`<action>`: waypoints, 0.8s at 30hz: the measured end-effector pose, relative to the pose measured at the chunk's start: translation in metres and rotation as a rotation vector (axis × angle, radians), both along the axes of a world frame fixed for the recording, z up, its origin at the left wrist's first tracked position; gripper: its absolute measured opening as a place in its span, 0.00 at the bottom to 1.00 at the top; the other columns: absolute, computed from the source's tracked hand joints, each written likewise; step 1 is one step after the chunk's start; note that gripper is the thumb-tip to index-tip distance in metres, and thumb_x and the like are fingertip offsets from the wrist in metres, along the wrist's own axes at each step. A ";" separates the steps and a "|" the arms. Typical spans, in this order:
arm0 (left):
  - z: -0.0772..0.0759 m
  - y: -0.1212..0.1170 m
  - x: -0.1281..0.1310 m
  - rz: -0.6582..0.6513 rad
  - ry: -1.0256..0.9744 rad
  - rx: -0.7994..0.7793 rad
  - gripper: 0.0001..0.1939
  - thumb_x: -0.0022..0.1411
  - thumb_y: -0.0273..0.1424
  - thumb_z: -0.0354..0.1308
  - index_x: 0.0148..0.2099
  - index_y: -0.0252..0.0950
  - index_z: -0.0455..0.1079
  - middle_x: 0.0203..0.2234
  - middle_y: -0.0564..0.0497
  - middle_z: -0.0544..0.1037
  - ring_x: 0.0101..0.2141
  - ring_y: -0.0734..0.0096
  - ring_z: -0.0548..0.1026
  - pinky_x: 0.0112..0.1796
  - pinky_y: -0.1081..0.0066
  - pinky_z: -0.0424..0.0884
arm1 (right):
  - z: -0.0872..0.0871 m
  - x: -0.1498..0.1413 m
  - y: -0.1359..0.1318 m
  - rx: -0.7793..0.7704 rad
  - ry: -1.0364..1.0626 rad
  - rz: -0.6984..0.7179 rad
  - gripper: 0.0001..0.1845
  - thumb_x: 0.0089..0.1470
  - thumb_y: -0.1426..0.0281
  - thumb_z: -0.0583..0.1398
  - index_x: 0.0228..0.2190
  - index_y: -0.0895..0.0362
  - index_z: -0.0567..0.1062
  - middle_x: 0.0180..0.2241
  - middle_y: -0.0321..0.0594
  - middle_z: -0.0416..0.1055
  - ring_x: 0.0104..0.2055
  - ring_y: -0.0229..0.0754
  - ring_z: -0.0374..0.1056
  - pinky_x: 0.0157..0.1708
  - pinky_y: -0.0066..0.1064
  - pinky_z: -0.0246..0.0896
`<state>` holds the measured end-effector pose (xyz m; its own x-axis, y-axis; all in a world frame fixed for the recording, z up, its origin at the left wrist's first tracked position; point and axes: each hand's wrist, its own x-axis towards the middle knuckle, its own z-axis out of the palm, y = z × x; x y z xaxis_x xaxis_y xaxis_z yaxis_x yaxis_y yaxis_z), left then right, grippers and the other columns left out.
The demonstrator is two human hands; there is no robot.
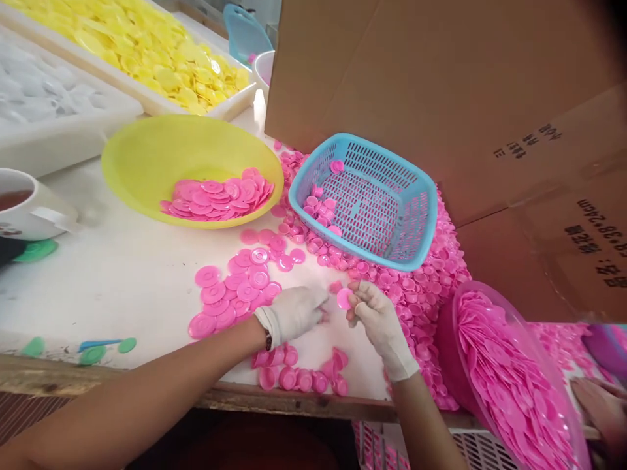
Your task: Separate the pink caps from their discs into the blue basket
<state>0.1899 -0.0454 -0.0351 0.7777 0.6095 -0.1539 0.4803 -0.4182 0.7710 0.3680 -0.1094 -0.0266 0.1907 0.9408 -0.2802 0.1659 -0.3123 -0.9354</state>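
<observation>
My right hand (378, 321), in a white glove with bare fingertips, pinches a small round pink plastic piece (344, 299) between thumb and fingers. To its left is my left hand (298, 314), gloved the same way, its fingers curled together; what they hold, if anything, is hidden. Flat pink discs (235, 290) lie spread on the white tabletop beside my left hand. Nearer the front edge, small pink cups (295, 378) stand in a loose group. A heap of similar pink cups (426, 294) lies right of my right hand.
A blue basket (416, 258) holds a few pink cups. Left of it, a yellow bowl (142, 156) contains pink discs. A pink tub (448, 333) full of discs stands right, before a large cardboard box (392, 85). A white mug (44, 209) stands left. Another person's hand (600, 405) shows at right.
</observation>
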 end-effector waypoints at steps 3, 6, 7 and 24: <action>0.001 0.005 -0.002 0.124 -0.048 -0.102 0.10 0.62 0.33 0.46 0.34 0.35 0.66 0.25 0.51 0.73 0.27 0.72 0.71 0.30 0.74 0.64 | -0.007 0.000 -0.015 -0.113 0.039 0.005 0.17 0.49 0.63 0.59 0.40 0.58 0.67 0.21 0.32 0.65 0.19 0.33 0.60 0.19 0.24 0.58; -0.004 0.003 -0.001 0.134 -0.062 -0.277 0.12 0.62 0.34 0.44 0.34 0.35 0.66 0.21 0.54 0.70 0.20 0.76 0.67 0.23 0.76 0.61 | -0.018 -0.010 -0.017 -0.173 0.017 0.055 0.17 0.49 0.61 0.59 0.38 0.57 0.68 0.20 0.31 0.64 0.18 0.31 0.59 0.16 0.22 0.55; -0.006 0.002 0.000 0.120 -0.070 -0.309 0.10 0.60 0.33 0.46 0.34 0.36 0.66 0.20 0.55 0.70 0.19 0.76 0.67 0.22 0.76 0.60 | -0.021 -0.013 -0.015 -0.193 0.008 0.081 0.16 0.49 0.60 0.59 0.37 0.57 0.68 0.20 0.31 0.64 0.17 0.31 0.59 0.15 0.22 0.54; -0.018 -0.001 0.008 0.217 -0.110 -0.416 0.07 0.51 0.26 0.53 0.35 0.36 0.61 0.20 0.59 0.64 0.20 0.79 0.62 0.21 0.78 0.58 | -0.015 -0.010 0.003 -0.498 0.204 0.299 0.19 0.50 0.57 0.58 0.39 0.56 0.63 0.24 0.35 0.72 0.24 0.39 0.73 0.22 0.27 0.68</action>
<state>0.1976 -0.0467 -0.0530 0.6650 0.6633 -0.3433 0.4286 0.0375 0.9027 0.3582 -0.1061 -0.0415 -0.1645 0.6921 -0.7028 0.1471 -0.6873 -0.7113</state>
